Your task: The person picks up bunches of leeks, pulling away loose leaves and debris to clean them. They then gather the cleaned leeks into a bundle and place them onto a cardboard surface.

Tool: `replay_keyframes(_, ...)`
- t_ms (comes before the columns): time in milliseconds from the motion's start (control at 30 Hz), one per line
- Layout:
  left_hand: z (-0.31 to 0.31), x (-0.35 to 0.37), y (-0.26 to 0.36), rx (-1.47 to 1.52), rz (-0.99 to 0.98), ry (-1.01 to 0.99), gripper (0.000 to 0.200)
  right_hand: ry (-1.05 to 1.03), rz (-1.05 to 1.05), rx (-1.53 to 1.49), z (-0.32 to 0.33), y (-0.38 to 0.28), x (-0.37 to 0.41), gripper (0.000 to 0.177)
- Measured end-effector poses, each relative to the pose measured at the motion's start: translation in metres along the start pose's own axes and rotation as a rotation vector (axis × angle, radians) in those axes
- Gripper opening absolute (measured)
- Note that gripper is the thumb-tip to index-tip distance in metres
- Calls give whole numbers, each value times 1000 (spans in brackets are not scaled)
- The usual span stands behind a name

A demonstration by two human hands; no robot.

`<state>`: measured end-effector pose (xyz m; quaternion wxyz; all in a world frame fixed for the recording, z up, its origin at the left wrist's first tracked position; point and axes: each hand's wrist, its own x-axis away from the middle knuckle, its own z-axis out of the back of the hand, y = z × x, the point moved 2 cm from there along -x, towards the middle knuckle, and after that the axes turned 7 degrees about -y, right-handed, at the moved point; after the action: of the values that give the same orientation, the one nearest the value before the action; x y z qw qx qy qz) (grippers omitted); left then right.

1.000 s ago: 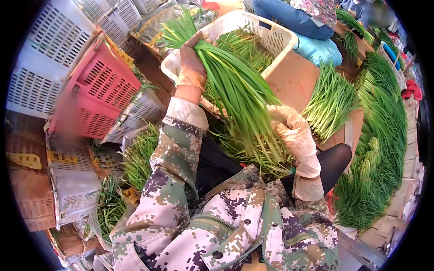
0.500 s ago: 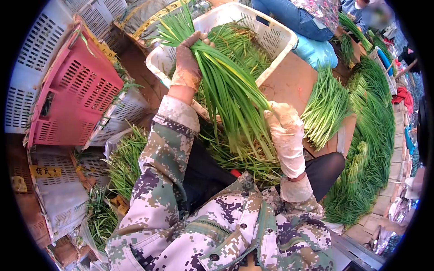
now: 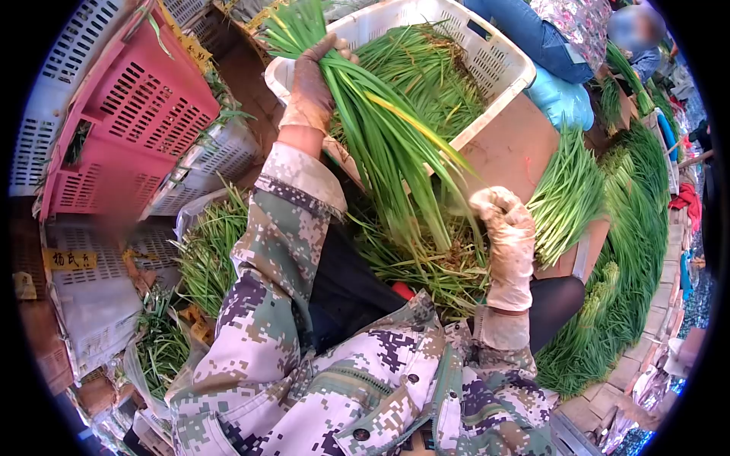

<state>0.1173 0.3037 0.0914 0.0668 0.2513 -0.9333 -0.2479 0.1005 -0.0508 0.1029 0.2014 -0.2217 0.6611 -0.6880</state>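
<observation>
My left hand (image 3: 308,91), in a soiled glove, is wrapped round a large bunch of Chinese chives (image 3: 380,129). The long flat leaves slant down and to the right from it, and one of them is yellow. Right of the hanging ends is my right hand (image 3: 506,235), in a pale stained glove with the fingers curled in. Whatever those fingers hold, if anything, is hidden. Loose chives and scraps (image 3: 433,281) lie below the bunch, by my legs. Behind it, a white plastic crate (image 3: 506,80) holds more loose chives.
A trimmed pile of chives (image 3: 566,194) lies on a brown board (image 3: 506,148) at right. Beyond it stretches a long row of chives (image 3: 639,251). Pink (image 3: 137,114) and white crates stand at left, near bags of greens (image 3: 213,262). Another person's jeans (image 3: 525,42) show at top.
My right hand has come away from the bunch, moving slightly right and down, its fingers curled tighter. My left hand still grips the chives. The whole view has shifted a little.
</observation>
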Motion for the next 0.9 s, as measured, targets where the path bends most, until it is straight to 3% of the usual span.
replay_keyframes(100,17,-7,16,48,-2,-83,15,-79,77,-284,23,13,13,18)
replay_keyframes(133,9,0,18,18,-86,53,16,-135,103,-358,31,21,16,19)
replay_keyframes(233,24,-6,32,52,-100,38,19,-167,89,-469,51,26,37,24)
replay_keyframes(300,32,-10,39,73,-127,54,19,-134,7,-378,67,45,48,25)
replay_keyframes(367,39,-11,45,94,-151,71,19,-17,-318,-125,78,76,56,17)
replay_keyframes(433,42,-14,49,151,-154,69,19,-205,-388,358,71,113,61,8)
replay_keyframes(467,45,-14,52,181,-91,-96,18,-387,-202,727,57,119,63,8)
replay_keyframes(500,54,-20,53,183,-95,-98,18,-619,-482,1203,57,124,71,14)
replay_keyframes(567,56,-18,51,105,-115,-26,19,-360,-444,1096,52,122,73,11)
replay_keyframes(633,55,-14,50,124,-108,-16,20,-87,54,1048,51,91,60,11)
replay_keyframes(700,51,-18,49,145,-97,-32,20,-2,46,464,48,56,41,12)
replay_keyframes(833,50,-17,46,112,-83,-20,18,17,21,249,48,14,7,19)
replay_keyframes(900,43,-16,44,171,-59,-133,17,1,53,393,43,4,-10,26)
